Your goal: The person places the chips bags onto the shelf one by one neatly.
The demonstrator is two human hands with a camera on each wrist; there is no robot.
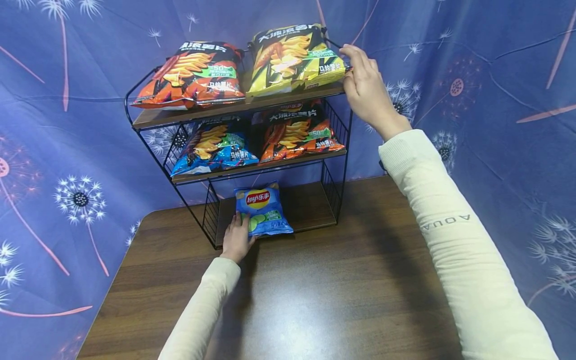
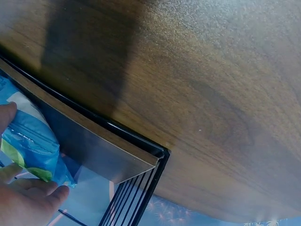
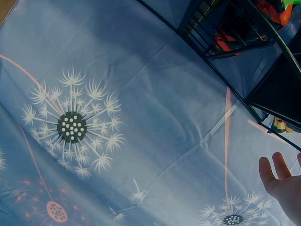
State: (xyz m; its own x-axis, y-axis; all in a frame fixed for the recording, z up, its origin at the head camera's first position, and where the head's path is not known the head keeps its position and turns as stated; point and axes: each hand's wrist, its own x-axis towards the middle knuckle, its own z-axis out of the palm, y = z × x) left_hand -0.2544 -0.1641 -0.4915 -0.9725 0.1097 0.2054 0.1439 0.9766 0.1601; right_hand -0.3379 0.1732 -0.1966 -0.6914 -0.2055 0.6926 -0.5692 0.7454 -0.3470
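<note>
A blue bag of Lay's potato chips (image 1: 263,205) lies on the bottom shelf of a black wire rack. My left hand (image 1: 237,237) grips its left side; in the left wrist view the thumb and fingers (image 2: 35,186) lie on opposite sides of the blue bag (image 2: 33,141). Up at the top shelf's right end, my right hand (image 1: 369,85) rests beside a yellow bag of chips (image 1: 292,60), its fingers near the bag's right edge. Those fingers (image 3: 267,172) look extended in the right wrist view. Whether they touch the bag or the rack is unclear.
An orange bag (image 1: 193,75) shares the top shelf. On the middle shelf (image 1: 265,168) lie a dark blue bag (image 1: 218,145) and orange chip bags (image 1: 299,135). The rack stands at the back of a brown wooden table (image 1: 292,285), before a blue dandelion-print cloth (image 1: 81,150).
</note>
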